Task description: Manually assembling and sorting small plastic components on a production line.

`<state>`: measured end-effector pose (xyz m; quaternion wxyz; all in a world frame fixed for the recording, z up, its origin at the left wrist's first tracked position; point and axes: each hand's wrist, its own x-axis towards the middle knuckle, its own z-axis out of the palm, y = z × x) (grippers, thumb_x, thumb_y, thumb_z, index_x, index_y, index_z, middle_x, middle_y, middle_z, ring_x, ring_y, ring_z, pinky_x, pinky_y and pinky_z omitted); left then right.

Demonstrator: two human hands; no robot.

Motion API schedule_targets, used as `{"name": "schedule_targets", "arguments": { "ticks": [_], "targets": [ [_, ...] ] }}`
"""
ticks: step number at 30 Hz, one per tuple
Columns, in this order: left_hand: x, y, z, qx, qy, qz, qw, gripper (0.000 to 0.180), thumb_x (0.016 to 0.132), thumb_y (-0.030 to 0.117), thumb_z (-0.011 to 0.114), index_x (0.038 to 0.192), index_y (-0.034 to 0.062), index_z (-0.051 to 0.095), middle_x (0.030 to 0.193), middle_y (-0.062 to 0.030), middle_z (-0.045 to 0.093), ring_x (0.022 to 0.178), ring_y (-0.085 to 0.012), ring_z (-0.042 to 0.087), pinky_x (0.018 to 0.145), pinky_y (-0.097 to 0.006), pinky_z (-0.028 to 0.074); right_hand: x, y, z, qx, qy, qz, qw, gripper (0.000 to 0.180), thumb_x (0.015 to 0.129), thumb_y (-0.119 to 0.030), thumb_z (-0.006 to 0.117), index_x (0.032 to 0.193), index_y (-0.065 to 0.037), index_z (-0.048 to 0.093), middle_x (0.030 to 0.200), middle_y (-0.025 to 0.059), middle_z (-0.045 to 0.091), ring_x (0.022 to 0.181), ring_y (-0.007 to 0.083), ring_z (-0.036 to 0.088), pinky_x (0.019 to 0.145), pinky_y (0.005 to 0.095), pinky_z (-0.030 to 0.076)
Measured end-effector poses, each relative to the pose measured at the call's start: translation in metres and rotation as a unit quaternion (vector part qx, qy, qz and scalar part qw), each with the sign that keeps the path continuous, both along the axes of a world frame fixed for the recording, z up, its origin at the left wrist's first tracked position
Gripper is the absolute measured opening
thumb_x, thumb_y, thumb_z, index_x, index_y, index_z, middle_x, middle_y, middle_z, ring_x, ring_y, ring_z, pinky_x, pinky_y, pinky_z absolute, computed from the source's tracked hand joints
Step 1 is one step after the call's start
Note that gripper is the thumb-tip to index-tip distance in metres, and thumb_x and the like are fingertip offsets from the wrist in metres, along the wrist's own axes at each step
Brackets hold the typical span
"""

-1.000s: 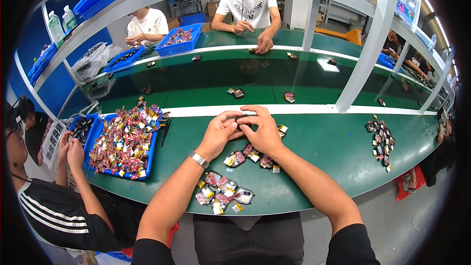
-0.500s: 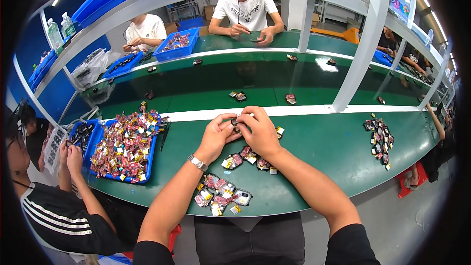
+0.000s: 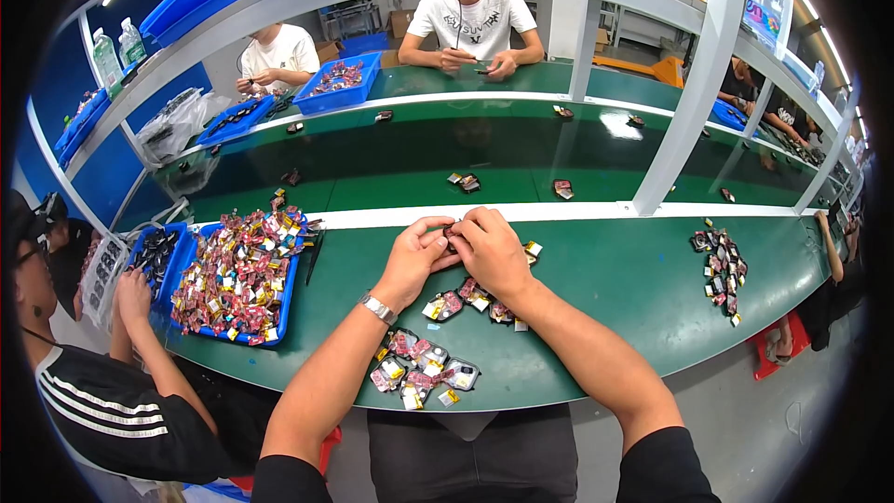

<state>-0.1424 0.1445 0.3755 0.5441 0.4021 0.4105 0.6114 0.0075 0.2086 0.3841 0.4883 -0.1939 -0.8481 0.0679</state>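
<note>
Both my hands meet over the green table, closed around a small dark plastic case [image 3: 451, 240] that my fingers mostly cover. My left hand [image 3: 410, 264], with a metal watch band at the wrist, grips it from the left. Fingers of my right hand [image 3: 492, 251] press on it from the right. Just below my right hand lie several dark cases with red circuit boards and silver-yellow battery cells [image 3: 477, 296]. Nearer the table's front edge is another cluster of such open cases [image 3: 424, 368], between my forearms.
At left stands a blue tray [image 3: 276, 340] heaped with red boards and cells, with black tweezers [image 3: 316, 256] beside it. Another pile of filled cases [image 3: 722, 270] lies at right. Past a white rail [image 3: 559, 211], parts sit on a green belt [image 3: 372, 154]. Co-workers sit opposite and at left.
My right fingers have curled in closer over the case; both hands stay in nearly the same place. Parts on the belt have shifted slightly right. The left co-worker's hands have moved a little.
</note>
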Motion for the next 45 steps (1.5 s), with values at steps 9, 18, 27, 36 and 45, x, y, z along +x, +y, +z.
{"name": "schedule_targets", "arguments": {
  "ticks": [9,18,27,36,45],
  "targets": [
    [-0.005,-0.001,-0.004,-0.004,0.012,0.04,0.999,0.032,0.097,0.002,0.047,0.129,0.0011,0.045,0.118,-0.0124,0.061,0.104,-0.0178,0.062,0.091,-0.034,0.055,-0.004,-0.017,-0.001,-0.017,-0.067,-0.019,0.997,0.029,0.078,-0.01,0.068,0.104,-0.001,0.061,0.121,0.0136,0.055,0.101,0.0305,0.057,0.086,0.0392,0.051],
    [-0.015,0.004,0.003,0.044,-0.023,0.169,0.984,0.04,0.099,0.011,0.046,0.137,0.0008,0.035,0.14,-0.0201,0.046,0.114,-0.0268,0.059,0.098,-0.04,0.05,-0.069,0.07,0.004,-0.055,-0.058,-0.038,0.996,0.017,0.076,-0.011,0.068,0.09,-0.002,0.07,0.108,0.0151,0.064,0.098,0.0331,0.061,0.087,0.0404,0.052],
    [-0.025,0.007,-0.006,0.036,0.013,0.143,0.989,0.029,0.097,0.007,0.051,0.124,-0.001,0.047,0.127,-0.0182,0.057,0.106,-0.024,0.063,0.088,-0.034,0.054,-0.097,0.091,0.004,-0.123,-0.182,-0.135,0.966,0.032,0.074,-0.028,0.075,0.097,-0.006,0.072,0.108,0.0145,0.064,0.104,0.0331,0.058,0.09,0.0427,0.05],
    [-0.016,0.012,-0.001,0.036,0.054,0.134,0.989,0.029,0.094,0.005,0.053,0.121,-0.0036,0.05,0.117,-0.0168,0.061,0.096,-0.0201,0.065,0.08,-0.03,0.056,-0.01,0.132,-0.015,-0.226,-0.165,-0.273,0.92,0.054,0.071,-0.024,0.081,0.113,-0.001,0.056,0.108,0.0172,0.061,0.106,0.0325,0.058,0.09,0.0414,0.049],
    [-0.031,0.001,0.002,-0.063,0.019,-0.101,0.993,0.035,0.098,0.02,0.054,0.126,-0.001,0.054,0.099,-0.0073,0.063,0.079,-0.0121,0.062,0.074,-0.027,0.053,0.026,0.026,0.042,-0.213,-0.206,0.149,0.943,0.061,0.07,-0.004,0.075,0.127,-0.009,0.054,0.121,0.0074,0.062,0.118,0.0276,0.05,0.105,0.0383,0.041]
  ]
}}
